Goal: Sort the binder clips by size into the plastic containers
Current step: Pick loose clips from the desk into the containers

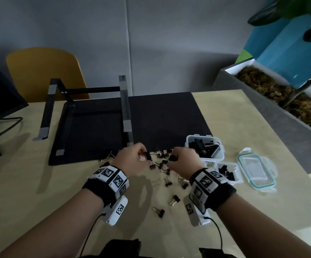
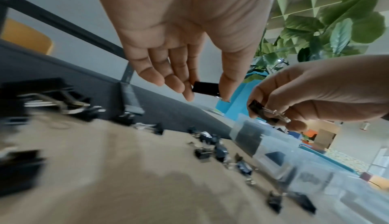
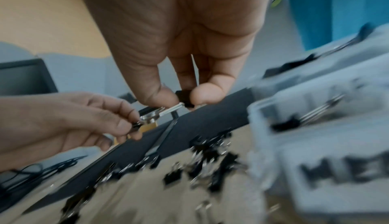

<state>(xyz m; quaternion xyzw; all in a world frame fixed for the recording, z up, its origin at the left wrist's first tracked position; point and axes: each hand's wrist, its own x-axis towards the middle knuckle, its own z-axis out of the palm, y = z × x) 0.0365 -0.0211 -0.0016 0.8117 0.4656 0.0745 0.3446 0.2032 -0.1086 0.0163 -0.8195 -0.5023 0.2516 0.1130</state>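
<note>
Black desk mat [image 1: 99, 127] on pale wooden table [image 1: 39, 183]; loose small black metal binder clips [image 1: 166, 180] scattered at its near edge. Left hand [image 1: 132, 159] pinches one black clip [image 2: 205, 87] between thumb and fingertips. Right hand [image 1: 183, 161] pinches another black clip [image 3: 184, 97]. Clear plastic container of large clips [image 1: 219, 155]; smaller clear container [image 1: 237, 176] in front; clear teal-sealed lid [image 1: 256, 169] rightmost

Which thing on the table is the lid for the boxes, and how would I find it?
Start at the pale wooden table and go to its right side, where two clear plastic containers hold black binder clips. Just right of them the lid lies flat on the table. It alone is shallow and empty, with a teal seal round its rim and flaps on its sides.
</note>
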